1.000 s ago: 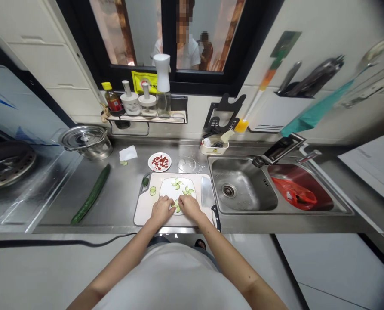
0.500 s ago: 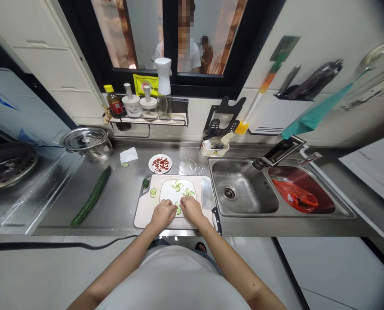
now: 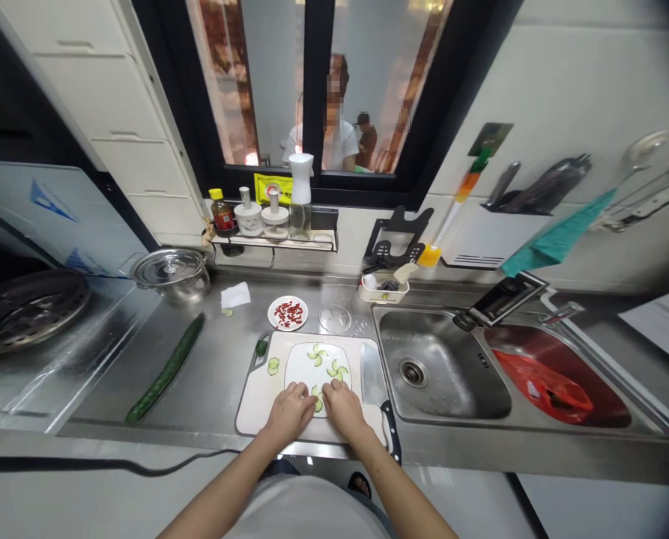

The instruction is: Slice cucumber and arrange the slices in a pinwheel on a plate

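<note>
A white square plate (image 3: pixel 294 367) lies on the pale cutting board (image 3: pixel 255 408), bearing cucumber slices fanned in small pinwheels. At the plate's near side, both hands work on the nearest group of cucumber slices (image 3: pixel 317 400). My left hand (image 3: pixel 290 412) has its fingers closed, pinching at the left edge of that group. From the right, my right hand (image 3: pixel 342 408) is also closed, fingertips at the slices and partly hidden. A kitchen knife (image 3: pixel 371 367) rests on the board's right side. Loose cucumber slices (image 3: pixel 273 365) and a cucumber end (image 3: pixel 261 347) sit at the left.
A whole cucumber (image 3: pixel 165 370) lies to the left. Behind the board stands a small plate of chopped red pieces (image 3: pixel 288 313). A lidded pot (image 3: pixel 171 273) is at back left. To the right is a double sink (image 3: pixel 440 367) holding a red plastic bag (image 3: pixel 548 389).
The camera view has tilted upward, so everything sits lower in the picture. Both hands stay at the same group of slices, with only slight finger movement.
</note>
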Demonstrator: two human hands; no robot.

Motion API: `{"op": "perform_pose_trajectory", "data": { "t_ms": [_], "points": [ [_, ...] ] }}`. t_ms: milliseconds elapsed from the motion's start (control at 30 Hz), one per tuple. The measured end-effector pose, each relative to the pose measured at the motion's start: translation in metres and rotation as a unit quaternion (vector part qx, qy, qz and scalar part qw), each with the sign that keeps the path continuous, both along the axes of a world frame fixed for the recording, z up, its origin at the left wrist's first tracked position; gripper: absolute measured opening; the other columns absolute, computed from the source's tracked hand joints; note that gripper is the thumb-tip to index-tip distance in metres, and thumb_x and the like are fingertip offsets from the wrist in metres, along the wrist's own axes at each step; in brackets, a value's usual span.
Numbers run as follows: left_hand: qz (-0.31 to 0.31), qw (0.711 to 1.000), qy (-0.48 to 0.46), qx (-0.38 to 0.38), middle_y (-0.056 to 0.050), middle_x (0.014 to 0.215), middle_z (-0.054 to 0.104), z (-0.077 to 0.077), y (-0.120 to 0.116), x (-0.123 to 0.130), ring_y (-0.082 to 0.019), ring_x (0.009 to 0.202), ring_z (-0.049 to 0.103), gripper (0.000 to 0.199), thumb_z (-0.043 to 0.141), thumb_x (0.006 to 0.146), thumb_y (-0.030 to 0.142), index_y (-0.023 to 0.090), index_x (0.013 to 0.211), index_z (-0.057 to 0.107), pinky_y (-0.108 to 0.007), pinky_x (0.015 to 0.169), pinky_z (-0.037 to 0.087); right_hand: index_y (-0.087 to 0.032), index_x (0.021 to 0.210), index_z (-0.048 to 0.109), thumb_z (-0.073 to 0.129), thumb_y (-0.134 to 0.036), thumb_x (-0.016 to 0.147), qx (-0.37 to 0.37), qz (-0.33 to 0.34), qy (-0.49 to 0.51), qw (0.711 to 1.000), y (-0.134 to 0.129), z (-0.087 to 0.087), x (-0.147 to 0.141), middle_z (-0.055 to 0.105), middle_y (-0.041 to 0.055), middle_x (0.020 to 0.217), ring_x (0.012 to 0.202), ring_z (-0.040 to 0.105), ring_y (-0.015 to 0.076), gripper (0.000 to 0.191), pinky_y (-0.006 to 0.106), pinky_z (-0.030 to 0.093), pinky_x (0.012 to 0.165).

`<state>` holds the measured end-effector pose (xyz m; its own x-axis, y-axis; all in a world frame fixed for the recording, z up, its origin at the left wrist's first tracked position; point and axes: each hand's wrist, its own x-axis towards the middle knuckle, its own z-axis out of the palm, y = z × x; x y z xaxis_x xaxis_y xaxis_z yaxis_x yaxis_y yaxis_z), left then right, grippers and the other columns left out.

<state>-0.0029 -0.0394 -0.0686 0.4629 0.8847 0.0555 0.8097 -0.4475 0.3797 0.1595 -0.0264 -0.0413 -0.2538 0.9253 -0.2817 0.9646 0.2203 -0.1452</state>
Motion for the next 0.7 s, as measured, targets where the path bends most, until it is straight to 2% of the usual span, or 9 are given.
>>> {"op": "perform_pose_trajectory", "data": {
  "t_ms": [133, 367, 567, 700],
  "points": [
    [-0.005, 1.000, 0.018, -0.012, -0.005, 0.090, 0.057, 0.003, 0.001, 0.001, -0.018, 0.087, 0.050, 0.022, 0.045, 0.092, 0.027, 0.024, 0.093, 0.066, -0.029, 0.074, 0.041, -0.017, 0.106, 0.061, 0.037, -0.016, 0.093, -0.013, -0.005, -0.003, 1.000, -0.004, 0.007, 0.000, 0.062, 0.0118, 0.107, 0.099, 0.057, 0.0219, 0.027, 0.028, 0.041, 0.076],
    [-0.021, 0.998, 0.044, -0.025, -0.006, 0.093, 0.056, 0.012, 0.000, 0.000, -0.019, 0.090, 0.048, 0.025, 0.041, 0.094, 0.031, 0.024, 0.099, 0.065, -0.029, 0.077, 0.042, -0.017, 0.115, 0.059, 0.038, -0.018, 0.093, -0.036, -0.034, 0.012, 0.999, -0.012, 0.017, 0.004, 0.064, 0.0112, 0.107, 0.100, 0.058, 0.0213, 0.030, 0.028, 0.041, 0.080],
    [-0.033, 0.996, 0.068, -0.047, -0.007, 0.095, 0.056, 0.019, 0.003, -0.001, -0.020, 0.094, 0.050, 0.025, 0.041, 0.094, 0.031, 0.024, 0.099, 0.064, -0.031, 0.079, 0.043, -0.016, 0.114, 0.059, 0.036, -0.019, 0.093, -0.031, -0.031, 0.016, 0.999, -0.012, 0.018, 0.005, 0.065, 0.0109, 0.106, 0.101, 0.058, 0.0217, 0.031, 0.027, 0.041, 0.079],
    [-0.037, 0.996, 0.063, -0.056, -0.007, 0.095, 0.058, 0.022, 0.006, -0.001, -0.021, 0.095, 0.051, 0.023, 0.044, 0.093, 0.032, 0.024, 0.100, 0.064, -0.031, 0.080, 0.043, -0.016, 0.122, 0.057, 0.036, -0.022, 0.094, -0.026, -0.052, 0.032, 0.998, -0.007, 0.016, 0.006, 0.065, 0.0116, 0.109, 0.101, 0.059, 0.0208, 0.035, 0.027, 0.040, 0.081]
  ]
}}
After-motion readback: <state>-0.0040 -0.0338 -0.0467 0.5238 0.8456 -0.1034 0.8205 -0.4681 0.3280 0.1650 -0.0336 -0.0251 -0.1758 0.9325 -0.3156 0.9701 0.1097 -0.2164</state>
